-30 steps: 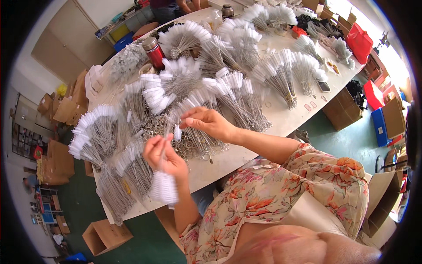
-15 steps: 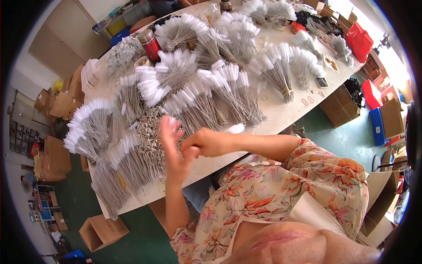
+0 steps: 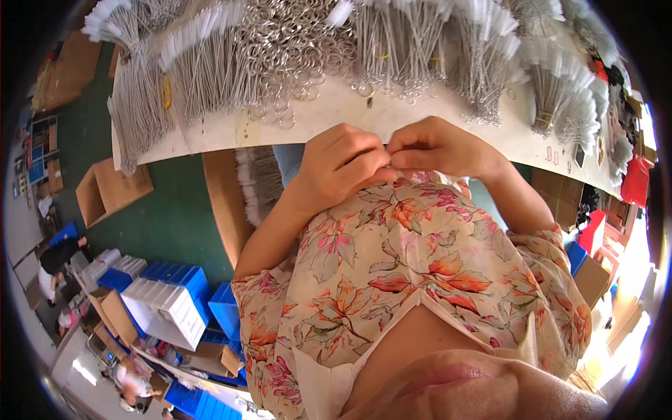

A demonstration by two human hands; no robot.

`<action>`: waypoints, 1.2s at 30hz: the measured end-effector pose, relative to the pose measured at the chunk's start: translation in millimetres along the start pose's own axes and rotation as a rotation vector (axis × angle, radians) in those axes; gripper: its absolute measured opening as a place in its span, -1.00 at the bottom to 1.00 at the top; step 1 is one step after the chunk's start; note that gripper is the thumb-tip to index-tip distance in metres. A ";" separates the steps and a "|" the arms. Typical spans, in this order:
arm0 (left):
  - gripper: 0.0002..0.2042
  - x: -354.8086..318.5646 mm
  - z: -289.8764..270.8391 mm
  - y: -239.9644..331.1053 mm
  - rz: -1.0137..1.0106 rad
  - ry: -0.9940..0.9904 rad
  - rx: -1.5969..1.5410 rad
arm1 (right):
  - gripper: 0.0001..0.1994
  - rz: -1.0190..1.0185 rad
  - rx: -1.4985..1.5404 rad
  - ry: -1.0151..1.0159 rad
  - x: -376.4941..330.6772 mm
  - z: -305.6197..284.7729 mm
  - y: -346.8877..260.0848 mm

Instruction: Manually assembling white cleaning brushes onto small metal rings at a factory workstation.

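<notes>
My feed was brightly lit: white glare burned out the view beyond the right corner of the table point(image 3: 336, 112), metal rings point(image 3: 290, 45) glinted near its front edge, and the fisheye lens bowed that edge inside a black rim.

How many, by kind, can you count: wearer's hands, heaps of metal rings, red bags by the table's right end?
Wearer's hands (left hand, right hand): 2
Heap of metal rings: 1
Red bag: 1
Total: 4
</notes>
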State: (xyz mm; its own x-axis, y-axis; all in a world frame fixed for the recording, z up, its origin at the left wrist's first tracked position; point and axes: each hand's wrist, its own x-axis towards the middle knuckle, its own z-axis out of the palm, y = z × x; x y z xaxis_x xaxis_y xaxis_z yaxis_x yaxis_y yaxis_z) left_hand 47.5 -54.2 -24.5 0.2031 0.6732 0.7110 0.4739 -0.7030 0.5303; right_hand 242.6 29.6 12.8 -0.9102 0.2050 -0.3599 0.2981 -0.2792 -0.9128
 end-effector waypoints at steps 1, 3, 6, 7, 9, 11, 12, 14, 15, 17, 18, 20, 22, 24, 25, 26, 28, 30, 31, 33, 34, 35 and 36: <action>-0.78 -5.9 0.6 -5.1 -0.016 -0.053 0.004 | -0.86 -0.106 -0.461 0.172 -4.1 -1.9 4.9; -0.80 -24.6 -11.8 -15.8 -0.336 -0.028 0.075 | -0.93 -0.122 -1.176 0.476 -12.9 -5.8 14.7; -0.84 -50.8 -40.1 -33.0 -0.717 -0.007 0.262 | -0.97 -0.024 -1.576 0.640 -12.4 -15.7 49.9; -0.86 -57.2 -43.8 -37.5 -0.787 -0.013 0.381 | -0.96 -0.010 -1.545 0.676 -8.9 -16.8 63.7; -0.86 -70.2 -41.3 -41.0 -0.776 -0.054 0.426 | -0.93 -0.001 -1.393 0.686 -1.0 -17.8 69.4; -0.87 -69.2 -37.8 -48.6 -0.755 -0.097 0.462 | -0.93 -0.072 -1.224 0.713 12.1 -11.7 69.5; -0.89 -62.4 -35.4 -55.3 -0.644 -0.139 0.574 | -0.93 -0.144 -1.054 0.737 18.5 -6.6 68.8; -0.90 -49.9 -28.4 -59.6 -0.516 -0.186 0.678 | -0.92 -0.142 -0.926 0.734 28.3 3.2 56.4; -0.90 -43.4 -24.5 -61.3 -0.579 -0.102 0.455 | -0.90 -0.148 -0.803 0.724 33.7 5.6 46.6; -0.89 -24.6 -21.0 -60.8 -0.619 -0.033 0.219 | -0.89 -0.252 -0.647 0.715 37.1 7.2 24.1; -0.88 -15.6 -21.9 -49.1 -0.751 0.094 -0.347 | -0.87 -0.347 -0.491 0.690 34.8 9.5 15.5; -0.88 1.6 -17.7 -27.0 -0.856 0.202 -0.929 | -0.88 -0.415 -0.424 0.692 30.4 11.4 -4.3; -0.86 16.1 -8.4 -13.6 -0.797 0.347 -1.240 | -0.90 -0.495 -0.362 0.671 31.9 11.8 -14.2; -0.89 19.7 -2.3 -15.3 -0.771 0.311 -1.237 | -0.91 -0.654 -0.077 0.553 31.2 15.7 -17.3; -0.90 24.9 -0.4 -12.3 -0.664 0.300 -0.890 | -0.92 -0.631 -0.048 0.516 28.2 16.3 -20.5; -0.90 28.8 -0.1 -9.2 -0.550 0.287 -0.545 | -0.92 -0.631 -0.044 0.517 26.9 15.2 -20.7; -0.89 32.9 -4.2 -5.9 -0.488 0.275 -0.498 | -0.93 -0.816 -0.389 0.534 24.6 13.1 -19.7; -0.86 37.2 -9.5 -2.5 -0.614 0.243 -0.760 | -0.91 -0.917 -0.635 0.605 23.9 11.1 -14.6; -0.84 40.3 -14.1 -1.8 -0.660 0.199 -0.901 | -0.87 -1.010 -0.890 0.673 24.2 9.6 -11.2; -0.82 42.9 -17.8 -1.1 -0.700 0.180 -0.980 | -0.75 -1.194 -1.268 0.805 29.4 3.6 -7.5; -0.81 44.0 -19.7 -0.8 -0.738 0.166 -1.062 | -0.75 -1.193 -1.264 0.811 30.5 1.2 -8.6; -0.81 44.2 -22.0 -1.1 -0.740 0.163 -1.061 | -0.77 -1.239 -1.322 0.801 31.3 -1.5 -10.5; -0.80 44.2 -24.7 -1.2 -0.741 0.123 -0.997 | -0.79 -1.283 -1.381 0.790 31.6 -3.0 -10.9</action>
State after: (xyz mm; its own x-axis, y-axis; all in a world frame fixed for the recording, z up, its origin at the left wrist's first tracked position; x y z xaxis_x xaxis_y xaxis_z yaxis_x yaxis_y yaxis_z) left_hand 34.7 -29.3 17.7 0.0583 0.9931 0.1013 -0.4264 -0.0670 0.9021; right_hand 211.5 42.0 10.9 -0.5485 0.0483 0.8348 0.0405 0.9987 -0.0312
